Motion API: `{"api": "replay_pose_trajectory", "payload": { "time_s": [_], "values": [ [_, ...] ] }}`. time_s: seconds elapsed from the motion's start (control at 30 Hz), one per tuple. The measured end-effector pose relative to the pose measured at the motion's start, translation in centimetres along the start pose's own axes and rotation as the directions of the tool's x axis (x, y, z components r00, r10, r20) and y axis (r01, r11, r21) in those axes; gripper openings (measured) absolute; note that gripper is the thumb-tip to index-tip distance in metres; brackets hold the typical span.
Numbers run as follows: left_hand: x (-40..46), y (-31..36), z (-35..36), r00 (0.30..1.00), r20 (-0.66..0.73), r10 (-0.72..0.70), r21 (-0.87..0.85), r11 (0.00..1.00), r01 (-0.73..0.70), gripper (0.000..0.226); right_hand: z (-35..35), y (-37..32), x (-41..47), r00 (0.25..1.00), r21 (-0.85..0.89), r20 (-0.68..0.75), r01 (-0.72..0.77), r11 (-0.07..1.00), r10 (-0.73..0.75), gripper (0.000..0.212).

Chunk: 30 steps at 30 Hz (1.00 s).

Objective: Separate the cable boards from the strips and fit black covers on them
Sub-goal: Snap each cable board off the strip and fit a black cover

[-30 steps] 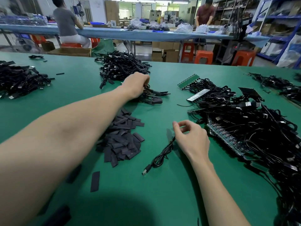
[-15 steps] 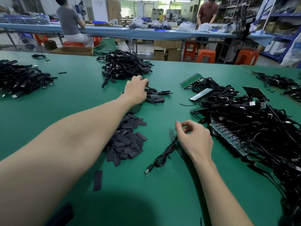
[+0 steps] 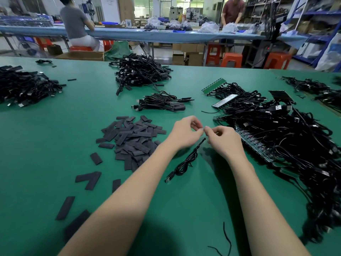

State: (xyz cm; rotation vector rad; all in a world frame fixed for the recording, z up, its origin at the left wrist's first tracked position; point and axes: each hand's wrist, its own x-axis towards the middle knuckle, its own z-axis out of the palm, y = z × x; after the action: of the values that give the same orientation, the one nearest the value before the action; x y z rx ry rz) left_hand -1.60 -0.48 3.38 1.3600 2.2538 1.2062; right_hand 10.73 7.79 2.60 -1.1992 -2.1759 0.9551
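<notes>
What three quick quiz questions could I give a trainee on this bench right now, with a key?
1. True or false: the pile of black covers lies to the left of the left hand.
2. Multiple choice: the USB plug of the single cable on the green table points A) toward the far cable pile, B) toward the camera, C) under the strips.
3. Fill in: the right hand and left hand meet fingertip to fingertip above the ____.

Key: 1 true; 2 B; 3 cable. What the fingers pinch is too small to tell.
</notes>
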Motion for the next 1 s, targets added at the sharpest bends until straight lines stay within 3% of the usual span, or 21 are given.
{"api": "replay_pose_trajectory", "payload": {
  "time_s": [0.1, 0.3, 0.5, 0.83, 1.0],
  "values": [
    [-1.1, -0.1, -0.1, 0.999, 0.034, -0.033, -0.010, 0.999, 0.033, 0.009, -0.4, -0.2, -0.4, 0.990, 0.110, 0.128, -0.071, 0.991, 0.056, 0.039],
    [-2.8, -0.4, -1.0, 0.991, 0.110, -0.079, -0.079, 0.993, 0.088, 0.007, -0.9, 0.0, -0.6, 0.964, 0.291, 0.260, -0.126, 0.948, 0.049, 0.005],
    [-4.4, -0.6, -1.0, 0.978, 0.165, -0.128, -0.414, 0.891, 0.187, 0.008, -1.8, -0.5, -0.9, 0.952, 0.432, 0.306, -0.120, 0.894, -0.019, 0.006],
    [-5.8, -1.3, 0.4, 0.973, 0.145, -0.182, -0.745, 0.627, 0.228, 0.020, -2.4, -1.4, -1.1, 0.947, 0.299, 0.288, 0.055, 0.953, -0.145, 0.006],
    [-5.7, -1.6, 0.2, 0.971, 0.154, -0.185, -0.816, 0.530, 0.230, 0.020, -2.8, -4.0, -0.9, 0.969, 0.093, 0.113, 0.209, 0.973, -0.219, 0.003]
  ]
}}
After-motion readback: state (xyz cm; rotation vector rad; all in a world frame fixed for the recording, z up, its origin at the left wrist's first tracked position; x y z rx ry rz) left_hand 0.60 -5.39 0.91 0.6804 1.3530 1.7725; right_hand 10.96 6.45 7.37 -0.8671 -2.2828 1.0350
